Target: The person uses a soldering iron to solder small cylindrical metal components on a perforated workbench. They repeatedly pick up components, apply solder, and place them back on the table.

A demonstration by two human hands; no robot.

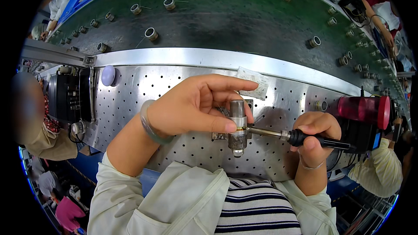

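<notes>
My right hand (315, 137) grips a soldering iron (300, 138) by its black handle. The iron's metal shaft points left, and its tip meets the side of a metal ring (238, 122) with a yellowish band at its lower edge. That ring sits around an upright-looking dark metal post (237, 108) with a rounded shiny end. My left hand (196, 106) pinches the ring with the thumb at its left side, while other fingers curl behind the post. The left index finger stretches out above, over a whitish printed sheet (254, 82).
Beyond the perforated metal worktop (130, 100) runs a green conveyor belt (226, 21) carrying several wired metal rings (169, 3). A lilac egg-shaped object (108, 75) lies left; a loose ring (321, 105) and red cylindrical container (363, 111) stand right. Other people sit both sides.
</notes>
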